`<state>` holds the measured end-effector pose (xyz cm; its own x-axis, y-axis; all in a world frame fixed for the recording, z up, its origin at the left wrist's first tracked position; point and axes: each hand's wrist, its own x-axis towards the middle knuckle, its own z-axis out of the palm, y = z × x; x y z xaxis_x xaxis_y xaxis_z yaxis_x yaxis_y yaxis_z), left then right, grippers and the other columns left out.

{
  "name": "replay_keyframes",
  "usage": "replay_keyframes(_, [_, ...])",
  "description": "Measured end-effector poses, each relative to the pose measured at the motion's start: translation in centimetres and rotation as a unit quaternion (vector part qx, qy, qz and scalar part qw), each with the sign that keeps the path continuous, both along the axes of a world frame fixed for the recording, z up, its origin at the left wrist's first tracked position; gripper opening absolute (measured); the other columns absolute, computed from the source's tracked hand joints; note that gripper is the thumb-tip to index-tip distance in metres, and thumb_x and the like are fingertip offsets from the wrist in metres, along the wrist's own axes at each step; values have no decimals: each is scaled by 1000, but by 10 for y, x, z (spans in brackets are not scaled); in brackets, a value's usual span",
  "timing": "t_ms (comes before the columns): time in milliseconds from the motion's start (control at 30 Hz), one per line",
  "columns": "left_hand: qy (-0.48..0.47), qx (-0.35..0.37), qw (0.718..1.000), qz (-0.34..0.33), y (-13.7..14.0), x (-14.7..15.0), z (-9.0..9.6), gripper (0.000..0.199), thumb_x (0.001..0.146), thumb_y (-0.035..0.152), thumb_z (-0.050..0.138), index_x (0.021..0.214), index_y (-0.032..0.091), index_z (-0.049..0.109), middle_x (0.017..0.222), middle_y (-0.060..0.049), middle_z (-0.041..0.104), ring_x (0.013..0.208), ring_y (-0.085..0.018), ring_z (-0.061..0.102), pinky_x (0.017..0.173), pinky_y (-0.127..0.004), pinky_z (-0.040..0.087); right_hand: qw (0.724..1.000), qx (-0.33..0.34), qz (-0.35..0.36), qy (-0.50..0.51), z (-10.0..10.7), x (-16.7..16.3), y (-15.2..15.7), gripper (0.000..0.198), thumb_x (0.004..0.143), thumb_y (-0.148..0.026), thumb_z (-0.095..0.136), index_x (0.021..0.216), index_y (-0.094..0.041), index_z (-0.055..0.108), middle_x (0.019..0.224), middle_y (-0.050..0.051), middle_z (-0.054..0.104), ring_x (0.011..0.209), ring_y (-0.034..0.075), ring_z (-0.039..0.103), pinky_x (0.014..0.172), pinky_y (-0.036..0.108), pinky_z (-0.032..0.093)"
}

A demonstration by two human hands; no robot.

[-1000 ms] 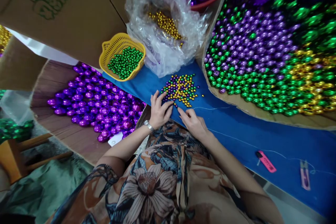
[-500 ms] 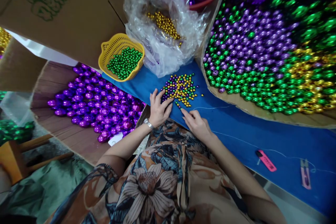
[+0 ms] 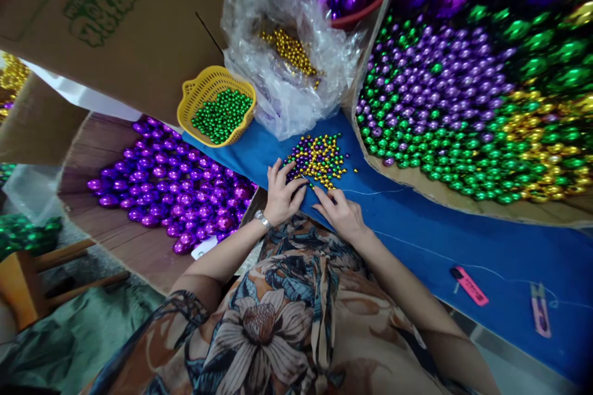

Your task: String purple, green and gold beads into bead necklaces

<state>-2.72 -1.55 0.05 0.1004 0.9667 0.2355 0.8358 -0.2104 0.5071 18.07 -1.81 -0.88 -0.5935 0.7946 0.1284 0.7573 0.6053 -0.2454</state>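
A loose pile of small purple, gold and green beads (image 3: 324, 151) lies on the blue cloth (image 3: 393, 222). My left hand (image 3: 280, 196) is at the pile's near left edge, its thumb and forefinger closed together beside a thin pale tip; what they hold is too small to name. Just to the right, my right hand (image 3: 341, 212) pinches at the pile's near edge, with a green bead at its fingertips. A fine white thread (image 3: 375, 192) trails from beside this hand across the cloth.
A yellow basket (image 3: 188, 105) of green beads and a clear plastic bag (image 3: 291, 108) of gold beads stand behind. Cardboard boxes of beads flank both sides, purple ones (image 3: 171, 179) at left. A pink cutter (image 3: 470, 287) and thread snips (image 3: 540, 311) lie at right.
My right hand has moved slightly left and up, closer to my left hand. The short row of beads seen between the hands is now mostly out of sight.
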Motion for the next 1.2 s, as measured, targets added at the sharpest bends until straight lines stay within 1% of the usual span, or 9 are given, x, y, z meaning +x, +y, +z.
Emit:
replay_keyframes(233, [-85,-9,996,-3,14,-4,20,27,93,37,52,112,22,63,131,-9,58,137,-26,39,114,-51,34,993,31,-17,113,2,11,-1,41,95,-42,53,129,-20,62,97,8,60,82,10,61,74,18,50])
replay_keyframes(500, [-209,-76,974,-39,31,1,32,25,88,45,61,86,20,64,122,-8,64,117,-22,59,104,-42,45,987,-6,-26,160,28,28,3,49,94,-45,51,129,-12,58,104,11,66,92,13,64,82,21,53])
replay_keyframes(600, [-291,-123,948,-43,31,9,33,27,87,45,62,84,18,62,114,-9,67,105,-21,64,92,-38,51,987,-12,-32,155,34,34,1,44,96,-44,48,126,-13,59,102,9,69,90,13,65,81,22,52])
replay_keyframes(767, [-441,-217,871,5,29,23,31,31,80,46,70,83,17,62,87,-4,69,77,-14,63,74,-28,51,993,16,-35,109,40,48,0,41,97,-41,48,128,-17,60,100,7,70,82,12,65,75,21,48])
replay_keyframes(867, [-500,-242,831,31,28,29,30,33,75,47,74,81,16,63,87,-4,68,77,-13,61,73,-26,50,997,30,-31,63,46,61,2,44,97,-45,47,129,-19,59,93,5,69,76,11,62,70,21,45])
replay_keyframes(933, [-517,-242,820,42,27,33,30,34,73,47,75,81,17,63,89,-4,68,81,-14,61,75,-26,50,998,33,-36,30,53,66,5,52,94,-54,46,130,-19,59,91,5,68,78,13,61,69,23,44])
replay_keyframes(1000, [-510,-231,828,43,26,37,30,33,74,47,74,81,17,63,89,-4,68,84,-15,62,78,-27,50,998,37,-46,5,62,64,9,59,92,-61,45,131,-20,58,94,6,68,83,16,60,70,25,43])
replay_keyframes(1067, [-483,-209,850,31,24,42,31,31,77,46,72,82,17,63,90,-4,67,86,-15,61,80,-28,49,998,36,-56,-8,69,53,12,59,92,-62,42,132,-21,57,100,8,67,89,18,59,72,26,43])
replay_keyframes(1200, [-430,-188,883,-15,19,51,35,29,81,45,68,82,16,62,92,-5,67,84,-15,60,80,-28,48,998,-15,-51,-29,73,25,18,48,99,-51,33,133,-25,55,100,7,68,85,17,60,67,26,38])
